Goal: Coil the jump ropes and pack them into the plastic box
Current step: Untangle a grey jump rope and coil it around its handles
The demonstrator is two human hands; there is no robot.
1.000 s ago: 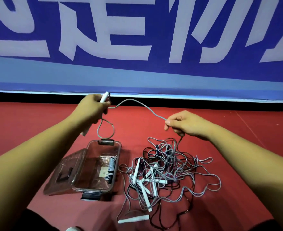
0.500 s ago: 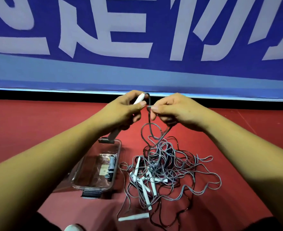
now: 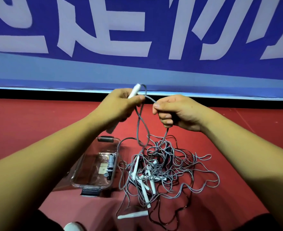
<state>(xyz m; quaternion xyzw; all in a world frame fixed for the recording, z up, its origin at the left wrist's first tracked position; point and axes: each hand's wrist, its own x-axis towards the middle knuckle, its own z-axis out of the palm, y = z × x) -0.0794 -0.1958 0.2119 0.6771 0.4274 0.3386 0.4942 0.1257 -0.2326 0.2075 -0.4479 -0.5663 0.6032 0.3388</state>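
Below and to the left, on the red floor (image 3: pixel 37 124), the clear plastic box (image 3: pixel 94 185) is standing open, with one coiled rope (image 3: pixel 110 165) lying against its right wall. Above it and slightly right, the left hand (image 3: pixel 120 106) is gripping a white handle (image 3: pixel 133 91), fingers curled round it, the handle's tip poking up past the thumb. A grey cord (image 3: pixel 150 98) is looping over from that tip and crossing to the right hand (image 3: pixel 176 112), which is pinching it between thumb and forefinger. Beneath both hands, just beside the box, the tangled jump ropes (image 3: pixel 164 172) are lying heaped, and the held cord is trailing down into them.
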